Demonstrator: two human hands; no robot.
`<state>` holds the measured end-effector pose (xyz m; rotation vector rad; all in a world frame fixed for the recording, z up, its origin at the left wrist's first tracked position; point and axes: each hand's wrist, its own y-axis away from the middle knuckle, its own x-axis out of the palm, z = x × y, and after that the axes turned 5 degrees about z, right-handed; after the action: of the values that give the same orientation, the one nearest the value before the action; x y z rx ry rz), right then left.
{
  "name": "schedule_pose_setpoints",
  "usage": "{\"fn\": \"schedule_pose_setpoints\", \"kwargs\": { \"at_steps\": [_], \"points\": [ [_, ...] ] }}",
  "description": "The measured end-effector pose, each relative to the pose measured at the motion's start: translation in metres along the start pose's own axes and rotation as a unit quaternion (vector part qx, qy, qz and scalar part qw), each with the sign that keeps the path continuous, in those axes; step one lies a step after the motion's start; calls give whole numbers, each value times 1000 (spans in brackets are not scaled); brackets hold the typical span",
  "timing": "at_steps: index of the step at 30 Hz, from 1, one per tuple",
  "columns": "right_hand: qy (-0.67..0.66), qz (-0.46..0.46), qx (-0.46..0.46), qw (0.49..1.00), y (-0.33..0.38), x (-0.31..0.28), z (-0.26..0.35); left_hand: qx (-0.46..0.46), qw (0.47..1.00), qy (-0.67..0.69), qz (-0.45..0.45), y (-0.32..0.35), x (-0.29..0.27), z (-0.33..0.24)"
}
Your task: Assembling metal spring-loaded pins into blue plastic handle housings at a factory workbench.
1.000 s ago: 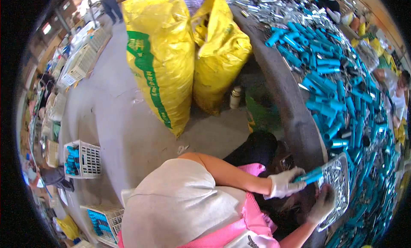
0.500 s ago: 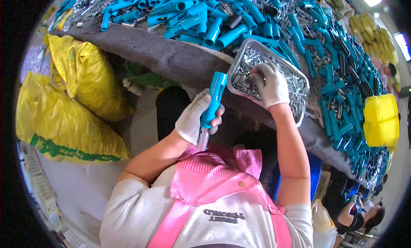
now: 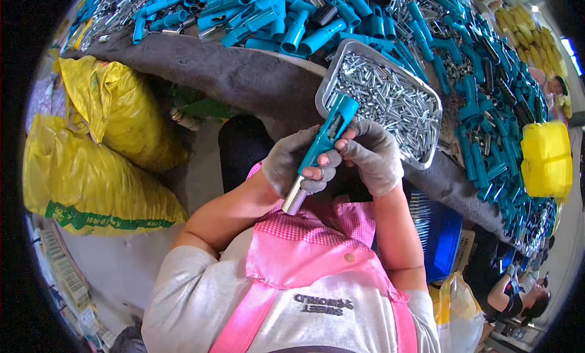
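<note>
My gloved left hand [image 3: 301, 161] is wrapped round a teal plastic tool housing [image 3: 326, 133], which tilts with its wide end up and to the right. From its lower end sticks out a shiny metal tube [image 3: 294, 197]. At the housing's slotted side, the bare fingertips of my gloved right hand [image 3: 373, 153] are pinched together; whatever is between them is too small or hidden to name. Right behind the housing stands a grey metal tray [image 3: 436, 133] full of small silver metal pins [image 3: 390, 97].
Teal housings [image 3: 298, 33] and metal parts are heaped along the bench, whose grey cloth edge [image 3: 244, 72] runs before me. Full yellow sacks [image 3: 97, 170] stand at the left. At the right are a yellow jug [image 3: 546, 161], a blue bin [image 3: 443, 240] and a person [image 3: 509, 295].
My right hand has left the tray of pins and come to the housing's side. The housing, in my left hand, has tilted further to the right.
</note>
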<state>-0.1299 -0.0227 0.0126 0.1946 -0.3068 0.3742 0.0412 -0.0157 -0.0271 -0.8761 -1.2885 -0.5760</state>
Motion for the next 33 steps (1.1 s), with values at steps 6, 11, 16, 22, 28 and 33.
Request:
{"fn": "schedule_pose_setpoints", "kwargs": {
  "at_steps": [6,11,16,22,28,33],
  "points": [
    [184,-81,-32,979,9,0,-16,-11,1000,7,3,-3,-5,2],
    [-6,-29,9,1000,8,5,-15,0,998,-56,-14,8,11,0],
    [-25,-36,-5,999,12,6,-21,-24,996,-53,-63,10,10,1],
    [-148,-80,-18,985,7,14,-43,-13,999,2,-37,9,7,1],
    [-286,-41,4,957,11,15,-50,-44,997,65,21,6,-6,3],
    [-322,9,63,945,11,3,-56,-32,998,54,-3,6,-5,9]
  ]
}}
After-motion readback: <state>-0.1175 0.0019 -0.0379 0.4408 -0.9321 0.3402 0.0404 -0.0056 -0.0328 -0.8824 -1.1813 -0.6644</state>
